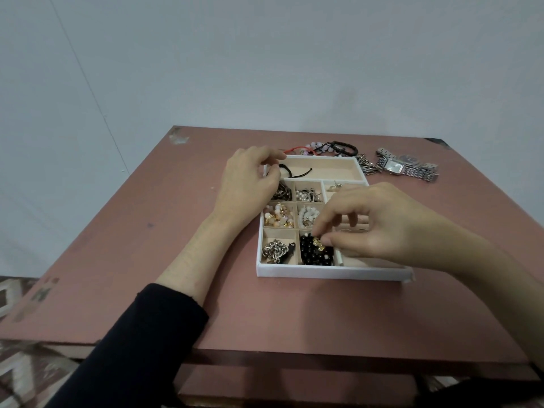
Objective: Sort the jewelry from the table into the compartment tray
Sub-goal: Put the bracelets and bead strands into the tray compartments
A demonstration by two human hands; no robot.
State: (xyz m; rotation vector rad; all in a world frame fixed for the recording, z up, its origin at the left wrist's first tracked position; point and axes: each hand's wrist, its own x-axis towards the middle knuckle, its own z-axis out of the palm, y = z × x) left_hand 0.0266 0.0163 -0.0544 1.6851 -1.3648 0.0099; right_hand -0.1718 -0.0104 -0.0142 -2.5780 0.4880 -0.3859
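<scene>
A white compartment tray [329, 272] lies on the pink table, its small cells filled with beads and chains. My right hand [379, 223] hovers over the front middle cell, thumb and forefinger pinching the black bead bracelet [313, 252] by its gold charm. My left hand [250, 179] rests on the tray's far left corner, fingers curled at the rim beside a black cord [294, 172] in the long back compartment. Behind the tray lie a heap of bracelets [332, 148], a silver chain [368, 166] and silver watches [407, 167].
The pink table [147, 231] extends to the left and front of the tray. Its far right corner [438, 141] has a dark chipped patch. A grey wall stands behind, and patterned floor shows at the lower left.
</scene>
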